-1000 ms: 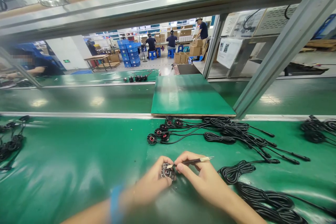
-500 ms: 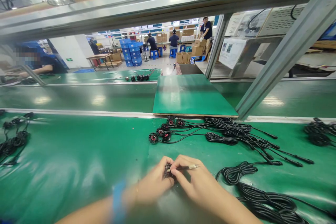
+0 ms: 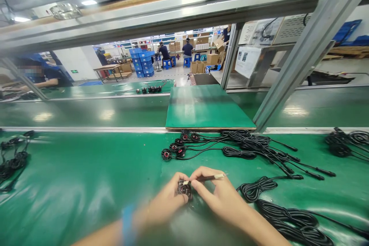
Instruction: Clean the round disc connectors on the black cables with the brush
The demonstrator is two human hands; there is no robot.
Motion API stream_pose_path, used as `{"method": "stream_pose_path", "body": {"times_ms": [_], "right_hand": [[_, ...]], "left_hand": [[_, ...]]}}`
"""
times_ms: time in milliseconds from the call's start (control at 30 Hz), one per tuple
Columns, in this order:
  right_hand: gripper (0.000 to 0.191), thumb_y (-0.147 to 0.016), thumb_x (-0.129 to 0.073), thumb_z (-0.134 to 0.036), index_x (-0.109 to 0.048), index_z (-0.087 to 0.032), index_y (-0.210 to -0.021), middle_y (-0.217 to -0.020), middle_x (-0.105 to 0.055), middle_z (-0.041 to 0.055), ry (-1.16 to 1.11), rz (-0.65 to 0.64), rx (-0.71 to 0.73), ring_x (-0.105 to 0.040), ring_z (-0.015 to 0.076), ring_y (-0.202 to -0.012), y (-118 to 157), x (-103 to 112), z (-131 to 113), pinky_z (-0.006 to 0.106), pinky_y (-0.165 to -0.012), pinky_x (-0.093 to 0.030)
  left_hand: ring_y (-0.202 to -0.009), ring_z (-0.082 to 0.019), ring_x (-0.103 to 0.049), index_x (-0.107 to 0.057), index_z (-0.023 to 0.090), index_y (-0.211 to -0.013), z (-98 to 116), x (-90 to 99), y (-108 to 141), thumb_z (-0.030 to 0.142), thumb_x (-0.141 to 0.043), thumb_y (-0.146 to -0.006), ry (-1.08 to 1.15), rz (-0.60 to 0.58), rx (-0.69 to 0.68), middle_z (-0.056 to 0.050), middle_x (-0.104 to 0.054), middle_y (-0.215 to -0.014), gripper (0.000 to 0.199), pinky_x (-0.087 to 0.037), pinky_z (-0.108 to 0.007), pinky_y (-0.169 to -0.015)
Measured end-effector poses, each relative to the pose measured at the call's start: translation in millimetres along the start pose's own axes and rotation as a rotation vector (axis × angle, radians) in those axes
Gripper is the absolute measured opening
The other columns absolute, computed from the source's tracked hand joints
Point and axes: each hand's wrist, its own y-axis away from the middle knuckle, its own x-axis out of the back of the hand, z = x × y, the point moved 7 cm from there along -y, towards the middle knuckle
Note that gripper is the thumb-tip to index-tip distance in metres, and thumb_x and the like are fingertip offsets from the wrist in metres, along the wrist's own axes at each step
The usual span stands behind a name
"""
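My left hand (image 3: 167, 201) is closed around a small round black part (image 3: 184, 190) with a ringed, spoked-looking face, held just above the green work surface. A thin dark stem (image 3: 208, 178) is pinched between the thumb and fingers of my right hand (image 3: 215, 192). It has a pale sleeve and fine tips at its right end; its exact kind is unclear. A small pale piece (image 3: 187, 183) shows against the round part, near my right fingertips. Beyond my hands lie several similar round black parts (image 3: 166, 154) with red centres, joined to black cables (image 3: 239, 152).
Coiled black cables (image 3: 291, 219) lie on the green mat (image 3: 86, 169) at right. More dark parts sit at the left edge (image 3: 17, 159) and far right (image 3: 340, 148). A raised green board (image 3: 207, 105) and a slanted metal post (image 3: 300, 54) stand ahead. Other people work beyond.
The view has tilted slightly upward. My right fingertips have shifted a little right from the round part, exposing more of its face and the pale piece. Both hands keep their hold.
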Motion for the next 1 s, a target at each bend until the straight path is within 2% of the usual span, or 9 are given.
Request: {"method": "stream_pose_path", "body": {"times_ms": [100,300,500,600,700,800,867,967,1000], "right_hand": [[0.012,-0.096,-0.054,-0.026,-0.064,-0.021,-0.091,-0.086,-0.067,-0.0011,-0.017,-0.003,-0.004,-0.063,0.0146,-0.08,-0.2,-2.1,4.8,0.026,-0.076,-0.047],[0.019,-0.098,-0.051,-0.029,-0.062,-0.021,-0.084,-0.078,-0.064,-0.0024,-0.02,0.103,0.008,-0.06,0.0134,-0.072,1.5,5.4,8.9,0.024,-0.069,-0.045],[0.019,-0.098,-0.051,-0.031,-0.064,-0.022,-0.087,-0.08,-0.065,-0.0024,0.036,0.025,0.015,-0.061,0.0134,-0.074,3.9,-7.5,8.9,0.024,-0.07,-0.044],[0.03,-0.101,-0.046,-0.037,-0.06,-0.022,-0.08,-0.075,-0.062,-0.0025,0.062,0.12,0.004,-0.059,0.0135,-0.07,3.1,9.7,11.2,0.023,-0.067,-0.043],[0.044,-0.105,-0.033,-0.043,-0.047,-0.022,-0.069,-0.063,-0.054,-0.0032,0.257,0.189,-0.03,-0.053,0.0136,-0.058,2.0,27.6,21.2,0.023,-0.057,-0.039],[0.043,-0.105,-0.035,-0.039,-0.047,-0.022,-0.068,-0.061,-0.057,-0.0019,0.657,0.047,-0.012,-0.054,0.0152,-0.053,1.8,13.3,33.0,0.025,-0.053,-0.034],[0.033,-0.101,-0.047,-0.035,-0.053,-0.021,-0.072,-0.064,-0.062,-0.0011,0.806,-0.043,0.008,-0.058,0.0164,-0.055,4.5,-6.0,38.4,0.025,-0.052,-0.033],[0.022,-0.09,-0.067,-0.039,-0.058,-0.024,-0.076,-0.071,-0.065,-0.004,0.87,-0.086,0.03,-0.061,0.016,-0.061,6.9,-24.9,37.8,0.024,-0.054,-0.035],[0.022,-0.088,-0.069,-0.042,-0.059,-0.025,-0.078,-0.074,-0.065,-0.0052,0.892,-0.087,0.029,-0.062,0.0157,-0.064,6.2,-24.5,37.4,0.024,-0.055,-0.036]], "left_hand": [[-0.069,-0.011,-0.033,-0.043,0.017,-0.103,-1.2,0.7,-0.3,0.024,-0.056,-0.078,0.019,0.001,-0.005,0.004,-0.041,-0.082,0.029,-0.031,-0.025,-0.068],[-0.077,-0.013,-0.036,-0.039,0.018,-0.109,-3.1,2.3,1.0,0.025,-0.057,-0.08,0.042,-0.02,-0.049,0.002,-0.042,-0.088,0.034,-0.032,-0.025,-0.071],[-0.079,-0.014,-0.043,-0.04,0.019,-0.11,-2.9,2.5,2.4,0.024,-0.056,-0.08,-0.052,0.018,-0.043,0.0,-0.048,-0.092,0.035,-0.036,-0.027,-0.072],[-0.076,-0.016,-0.05,-0.042,0.018,-0.108,0.6,2.4,5.5,0.026,-0.056,-0.081,-0.103,0.107,-0.043,-0.002,-0.057,-0.09,0.032,-0.04,-0.028,-0.07],[-0.079,-0.02,-0.058,-0.054,0.018,-0.086,9.0,1.1,12.0,0.029,-0.051,-0.087,-0.277,0.191,-0.114,-0.006,-0.067,-0.083,0.011,-0.044,-0.031,-0.076],[-0.082,-0.022,-0.062,-0.054,0.019,-0.062,18.6,2.2,19.0,0.032,-0.043,-0.093,-0.416,0.213,-0.276,-0.008,-0.068,-0.074,0.035,-0.044,-0.034,-0.08],[-0.084,-0.023,-0.062,-0.055,0.02,-0.066,22.4,17.8,22.3,0.033,-0.04,-0.095,-0.479,0.32,-0.367,-0.008,-0.067,-0.08,0.035,-0.045,-0.035,-0.081],[-0.102,-0.025,-0.056,-0.057,0.02,-0.092,24.5,63.5,23.7,0.031,-0.046,-0.093,-0.608,0.665,-0.419,-0.009,-0.061,-0.102,0.016,-0.042,-0.042,-0.094],[-0.11,-0.027,-0.053,-0.055,0.02,-0.104,23.5,77.8,21.4,0.031,-0.049,-0.092,-0.648,0.748,-0.412,-0.01,-0.059,-0.11,0.018,-0.038,-0.046,-0.101]]}}
